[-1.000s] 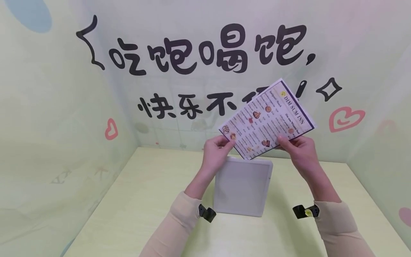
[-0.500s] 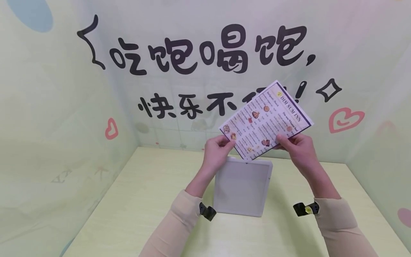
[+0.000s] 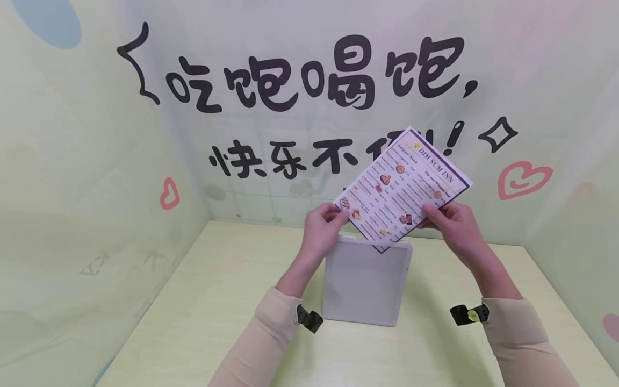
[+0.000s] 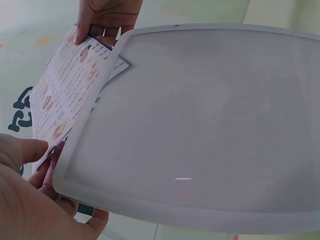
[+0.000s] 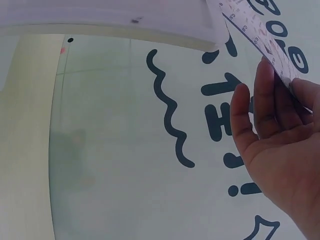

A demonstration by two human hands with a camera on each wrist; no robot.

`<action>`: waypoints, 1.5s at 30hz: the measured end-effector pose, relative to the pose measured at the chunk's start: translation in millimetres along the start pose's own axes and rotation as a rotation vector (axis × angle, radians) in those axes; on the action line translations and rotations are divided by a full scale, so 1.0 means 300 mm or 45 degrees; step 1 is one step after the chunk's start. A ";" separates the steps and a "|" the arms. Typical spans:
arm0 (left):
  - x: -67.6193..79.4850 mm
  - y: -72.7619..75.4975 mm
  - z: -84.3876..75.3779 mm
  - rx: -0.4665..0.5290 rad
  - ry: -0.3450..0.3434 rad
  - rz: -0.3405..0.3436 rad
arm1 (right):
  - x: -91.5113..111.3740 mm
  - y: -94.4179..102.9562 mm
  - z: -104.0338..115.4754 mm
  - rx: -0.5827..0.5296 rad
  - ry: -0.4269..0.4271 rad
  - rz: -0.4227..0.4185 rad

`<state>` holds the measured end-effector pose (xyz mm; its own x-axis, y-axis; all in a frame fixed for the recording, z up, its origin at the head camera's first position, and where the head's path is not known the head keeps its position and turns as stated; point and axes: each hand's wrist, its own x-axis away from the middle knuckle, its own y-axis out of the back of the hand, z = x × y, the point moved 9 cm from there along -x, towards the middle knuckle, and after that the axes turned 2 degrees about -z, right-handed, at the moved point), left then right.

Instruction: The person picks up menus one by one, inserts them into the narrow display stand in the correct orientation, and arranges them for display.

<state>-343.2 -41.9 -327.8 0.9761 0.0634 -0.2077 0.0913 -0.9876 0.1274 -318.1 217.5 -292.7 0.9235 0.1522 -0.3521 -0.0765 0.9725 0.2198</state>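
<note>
A printed menu sheet (image 3: 401,188), headed "DIM SUM INN", is held tilted above a pale upright sign holder (image 3: 366,285). My left hand (image 3: 321,228) pinches the sheet's left corner between thumb and fingers, close to the holder's top edge. At the sheet's lower right edge, my right hand (image 3: 452,220) pinches it with the thumb in front. The sheet's lowest corner dips below the holder's top rim and shows through its face. In the left wrist view, that same menu corner (image 4: 119,67) is visible past the rim. The right wrist view shows the right hand's fingers (image 5: 265,95) at the sheet's edge.
The holder stands on a light wooden table (image 3: 232,279). Behind the table hangs a pale backdrop (image 3: 271,199) with large black lettering and pink hearts. Backdrop sheets also close in the left and right sides.
The sheet has come down and turned slightly, so its bottom corner now sits below the holder's top rim. Both hands keep their pinch; the left has shifted slightly left.
</note>
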 end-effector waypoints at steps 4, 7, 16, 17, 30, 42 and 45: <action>-0.002 0.009 0.006 0.050 0.026 -0.015 | 0.006 0.009 -0.001 -0.021 -0.001 0.008; -0.003 0.011 0.010 0.060 0.033 -0.020 | 0.008 0.014 -0.001 -0.008 0.008 0.013; 0.005 0.016 0.001 0.048 -0.003 -0.018 | -0.001 0.015 0.033 0.179 0.079 0.088; 0.006 0.017 0.000 0.048 -0.005 -0.019 | -0.002 0.014 0.036 0.197 0.077 0.101; 0.008 0.012 -0.015 0.011 -0.051 -0.005 | -0.018 -0.022 0.071 0.122 0.167 0.241; 0.012 0.003 -0.030 0.041 -0.050 0.050 | -0.017 -0.046 0.062 0.209 0.065 0.297; 0.013 0.003 -0.032 0.033 -0.047 0.050 | -0.015 -0.065 0.058 0.258 0.043 0.326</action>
<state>-337.4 -41.2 -319.2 0.9708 0.0194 -0.2390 0.0471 -0.9927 0.1108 -314.3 194.8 -279.5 0.8707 0.3966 -0.2908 -0.2255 0.8474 0.4807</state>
